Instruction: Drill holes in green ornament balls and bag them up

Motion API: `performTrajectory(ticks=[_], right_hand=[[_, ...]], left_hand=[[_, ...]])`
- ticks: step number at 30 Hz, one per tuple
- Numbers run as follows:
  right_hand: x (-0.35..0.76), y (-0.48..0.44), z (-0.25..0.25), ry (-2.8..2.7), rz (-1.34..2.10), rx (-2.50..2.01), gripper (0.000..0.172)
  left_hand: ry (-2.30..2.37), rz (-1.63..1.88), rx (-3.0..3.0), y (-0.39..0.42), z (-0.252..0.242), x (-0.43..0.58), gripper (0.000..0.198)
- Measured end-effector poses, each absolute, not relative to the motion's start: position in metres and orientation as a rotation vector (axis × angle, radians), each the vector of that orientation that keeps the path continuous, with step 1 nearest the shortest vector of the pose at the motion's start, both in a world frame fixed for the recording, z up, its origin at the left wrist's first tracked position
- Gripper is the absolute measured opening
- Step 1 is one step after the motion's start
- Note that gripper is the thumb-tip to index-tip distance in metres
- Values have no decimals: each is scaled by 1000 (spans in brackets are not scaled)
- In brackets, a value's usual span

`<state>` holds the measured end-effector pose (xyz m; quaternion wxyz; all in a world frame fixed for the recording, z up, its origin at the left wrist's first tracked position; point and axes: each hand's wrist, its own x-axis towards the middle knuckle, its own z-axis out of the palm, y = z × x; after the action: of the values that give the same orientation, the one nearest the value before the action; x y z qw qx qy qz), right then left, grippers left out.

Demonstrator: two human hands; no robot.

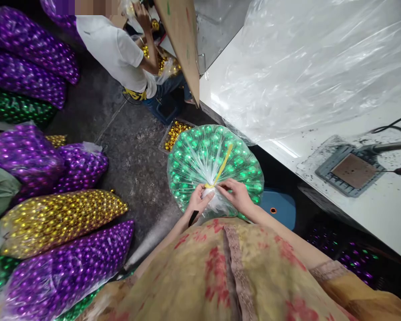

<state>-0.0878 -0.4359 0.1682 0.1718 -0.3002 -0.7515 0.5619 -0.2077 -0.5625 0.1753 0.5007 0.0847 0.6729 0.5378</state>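
A clear plastic bag of shiny green balls point(200, 154) stands on the floor in front of me. Its gathered neck point(210, 192) is bunched between both my hands. My left hand point(196, 201) is closed round the twisted plastic at the neck. My right hand point(236, 194) pinches the neck from the other side, where a yellow strip point(222, 166) runs up over the bag. Both hands touch the bag's neck and each other's fingertips nearly meet.
Filled bags of purple point(70, 267), gold point(60, 218) and green balls pile up on the left. A white table point(381, 209) with clear plastic sheeting point(314, 58) and a grey pad point(349, 171) stands right. Another person in a white shirt point(116, 49) crouches ahead beside a tray of gold balls point(175, 133).
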Motion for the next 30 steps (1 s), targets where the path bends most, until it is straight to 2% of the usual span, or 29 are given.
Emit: performTrajectory(ticks=[5, 13, 21, 30], right_hand=[[-90, -445, 158, -2289, 1488, -684, 34], [-91, -442, 148, -2464, 1404, -570, 34], [-101, -455, 146, -2303, 1567, -852, 20], [-104, -459, 126, -2179, 1570, -1110, 13]], left_hand=[[1669, 1246, 232, -559, 179, -212, 52], [1757, 1102, 480, -556, 178, -222, 41], [1645, 1209, 411, -557, 175, -215, 43], [1632, 1219, 272, -557, 179, -208, 47]])
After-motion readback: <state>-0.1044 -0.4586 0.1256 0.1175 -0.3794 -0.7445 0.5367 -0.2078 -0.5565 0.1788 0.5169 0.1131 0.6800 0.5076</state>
